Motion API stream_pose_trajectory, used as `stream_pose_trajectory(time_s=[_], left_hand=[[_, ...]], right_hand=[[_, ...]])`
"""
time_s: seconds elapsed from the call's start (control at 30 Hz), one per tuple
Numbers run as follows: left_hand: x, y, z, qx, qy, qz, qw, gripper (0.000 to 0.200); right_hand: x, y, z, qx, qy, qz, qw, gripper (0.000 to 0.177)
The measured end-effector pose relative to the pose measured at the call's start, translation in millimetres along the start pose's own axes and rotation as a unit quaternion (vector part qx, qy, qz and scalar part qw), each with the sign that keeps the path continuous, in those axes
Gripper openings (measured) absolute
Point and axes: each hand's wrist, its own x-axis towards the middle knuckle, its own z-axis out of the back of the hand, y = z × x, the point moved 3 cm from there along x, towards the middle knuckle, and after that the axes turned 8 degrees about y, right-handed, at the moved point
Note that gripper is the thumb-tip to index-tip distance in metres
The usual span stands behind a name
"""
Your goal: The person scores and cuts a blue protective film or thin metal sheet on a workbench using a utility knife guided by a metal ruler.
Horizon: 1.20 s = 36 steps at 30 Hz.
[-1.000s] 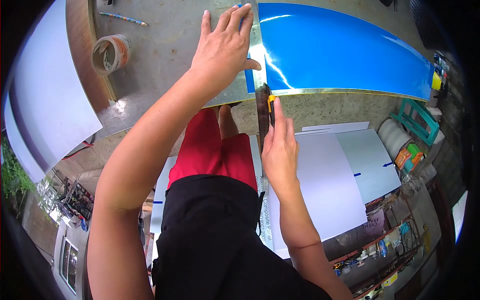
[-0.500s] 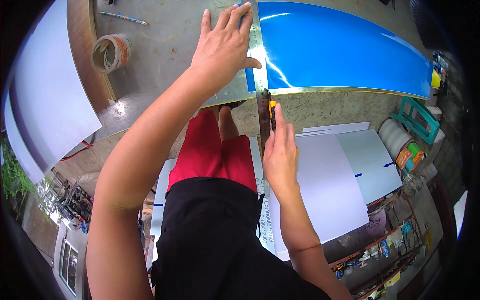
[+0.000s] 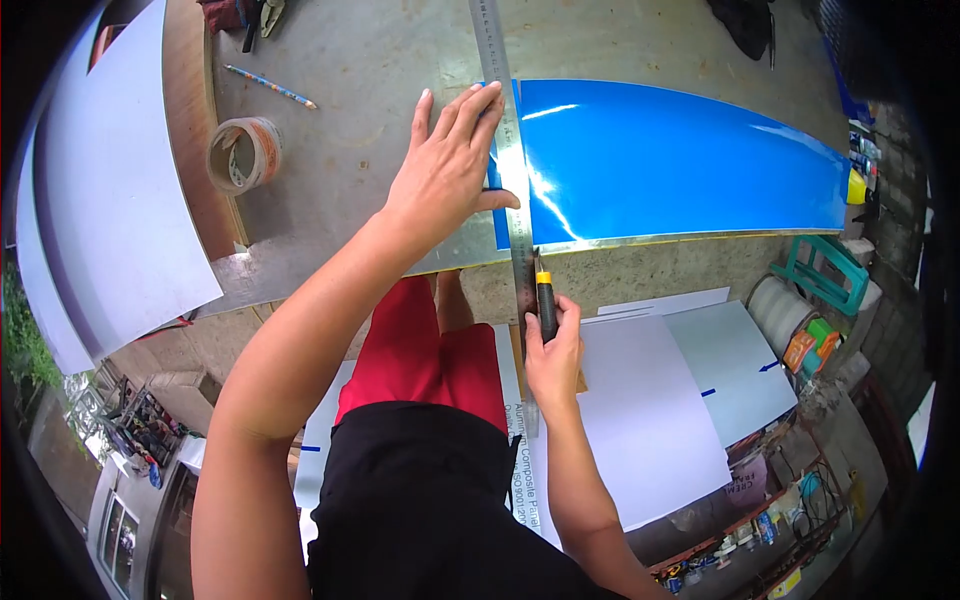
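A long steel ruler (image 3: 489, 45) lies across the table near one end of a glossy blue sheet (image 3: 670, 165) and juts out past the table's front edge. My left hand (image 3: 445, 165) rests on the ruler with fingers stretched and thumb out, pressing it flat. A narrow blue strip (image 3: 502, 232) shows on the ruler's left side. In my right hand (image 3: 556, 365) is a utility knife (image 3: 545, 300) with a black and yellow handle. Its blade points away from me, right at the sheet's front edge beside the ruler.
A roll of tape (image 3: 243, 155) and a pencil (image 3: 270, 87) lie on the table (image 3: 340, 200) to the left. White panels (image 3: 110, 210) stand at far left. Below the table edge are more white panels (image 3: 630, 420) and a green stool frame (image 3: 822, 273).
The view has tilted up, showing more of the table's far side. My right index finger, stretched along the knife before, is now curled at its handle, and more of the knife shows.
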Motion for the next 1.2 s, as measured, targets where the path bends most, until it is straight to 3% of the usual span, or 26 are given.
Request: stream_pose_trajectory(time_s=[0.17,0.5,0.57,0.73,1.2], left_hand=[[-2.5,0.9,2.6,-0.047,-0.020,-0.008,0.999,0.122],[-6.7,9.6,5.4,-0.104,-0.030,-0.029,0.994,0.118],[-7.7,12.9,5.6,-0.114,-0.033,-0.039,0.992,0.117],[-9.6,19.2,6.8,-0.162,-0.042,-0.072,0.983,0.115],[-12.3,31.4,8.2,-0.138,-0.037,-0.094,0.985,0.105]], right_hand=[[3.1,-4.3,-2.7,0.067,-0.001,-0.030,0.997,0.039],[5.9,-18.3,-4.6,0.072,0.006,-0.030,0.997,0.034],[8.1,-19.1,-5.5,-0.015,0.011,0.011,1.000,0.032],[5.5,-10.2,-6.2,0.021,0.026,0.023,0.999,0.029],[8.1,-10.7,-14.0,0.059,0.052,0.020,0.997,0.032]])
